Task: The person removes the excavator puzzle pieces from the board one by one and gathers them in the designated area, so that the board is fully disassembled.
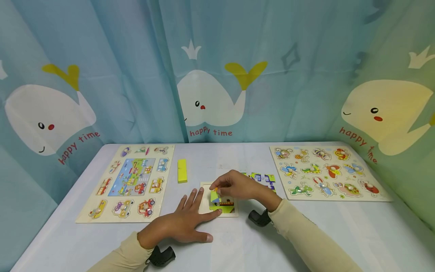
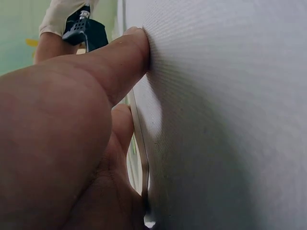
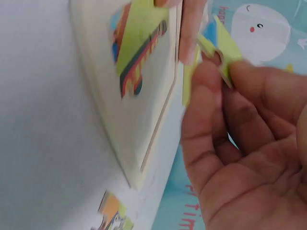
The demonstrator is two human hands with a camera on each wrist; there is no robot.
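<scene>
A small wooden puzzle board [image 1: 205, 207] lies on the table in front of me, with jigsaw pieces [image 3: 140, 40] in its lower part. My left hand [image 1: 185, 223] is spread beside it, palm down. One of its fingers reaches over the board's lower edge, and the thumb rests on the tablecloth. Above the board, my right hand [image 1: 238, 186] pinches a green and blue jigsaw piece [image 3: 225, 43] between thumb and fingertips. In the right wrist view the piece is tilted, apart from the board. The right hand hides part of the board in the head view.
Loose jigsaw pieces [image 1: 270, 178] lie right of the board, partly behind the right hand. A yellow block [image 1: 182, 170] stands to the left. A vehicle peg puzzle [image 1: 113, 202] lies at far left, an insect peg puzzle [image 1: 331, 181] at right. A whale-print curtain [image 1: 146, 113] closes the back.
</scene>
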